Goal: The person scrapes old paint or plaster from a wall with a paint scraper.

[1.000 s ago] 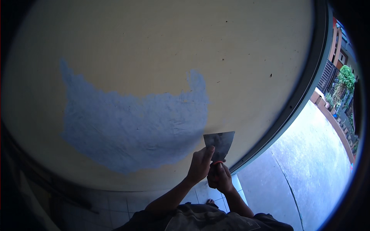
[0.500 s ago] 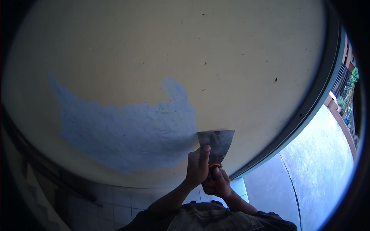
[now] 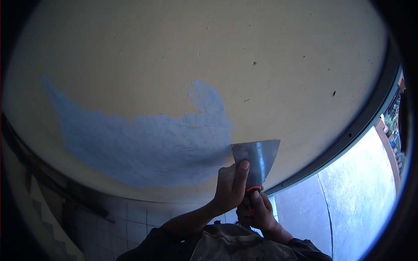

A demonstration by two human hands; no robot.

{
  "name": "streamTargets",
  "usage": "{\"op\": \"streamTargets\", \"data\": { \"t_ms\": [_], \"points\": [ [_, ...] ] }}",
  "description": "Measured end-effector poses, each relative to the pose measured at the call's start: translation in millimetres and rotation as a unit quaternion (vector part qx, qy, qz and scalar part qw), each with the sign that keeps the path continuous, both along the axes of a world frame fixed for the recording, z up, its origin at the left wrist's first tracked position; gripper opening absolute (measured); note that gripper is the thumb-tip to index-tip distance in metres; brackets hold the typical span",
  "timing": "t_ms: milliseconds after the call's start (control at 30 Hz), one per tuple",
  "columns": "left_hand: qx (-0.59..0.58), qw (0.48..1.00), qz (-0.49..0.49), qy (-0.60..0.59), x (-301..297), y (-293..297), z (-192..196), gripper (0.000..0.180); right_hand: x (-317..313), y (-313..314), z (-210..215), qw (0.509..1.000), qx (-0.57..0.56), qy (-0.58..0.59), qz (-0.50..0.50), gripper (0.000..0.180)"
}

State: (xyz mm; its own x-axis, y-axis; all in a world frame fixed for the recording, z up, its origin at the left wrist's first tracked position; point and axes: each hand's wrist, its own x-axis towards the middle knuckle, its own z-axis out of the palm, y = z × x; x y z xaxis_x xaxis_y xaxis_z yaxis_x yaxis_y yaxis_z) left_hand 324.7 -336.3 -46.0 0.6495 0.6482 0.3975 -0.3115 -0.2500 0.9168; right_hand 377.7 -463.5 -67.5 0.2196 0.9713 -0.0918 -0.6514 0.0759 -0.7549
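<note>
Both my hands are on a wide scraper (image 3: 266, 157) with a flared metal blade and a black-and-red handle. My left hand (image 3: 231, 186) grips low on the blade's left side, its thumb lying along the metal. Lower down, my right hand (image 3: 261, 212) is closed around the handle. The blade's broad edge points up at a cream wall (image 3: 296, 100), just right of a bare bluish-white patch (image 3: 148, 145) with ragged borders. From this angle I cannot tell whether the edge presses on the wall.
A dark frame strip (image 3: 348, 135) borders the wall on the right, beyond which lies a pale concrete floor (image 3: 300, 213) with a crack. White floor tiles (image 3: 137, 215) show below the wall. A dark rail-like piece (image 3: 87, 204) runs at lower left. Small pits dot the wall.
In the picture, the scraper and both hands have shifted a little right and up, as the view of the wall shifted too. The blade now catches a bright streak of light.
</note>
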Motion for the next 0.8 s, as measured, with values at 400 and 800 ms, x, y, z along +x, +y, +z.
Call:
{"op": "streamTargets", "data": {
  "t_ms": [400, 800],
  "points": [
    [0.033, 0.999, 0.003, 0.021, 0, -3, -2, 0.044, -2, -4, -25, 1.0, -0.01, -0.016, -0.02, 0.038],
    [0.058, 0.996, 0.058, 0.031, 3, -2, -8, 0.042, -5, -1, -18, 0.999, -0.005, -0.014, -0.032, 0.037]
  ]
}}
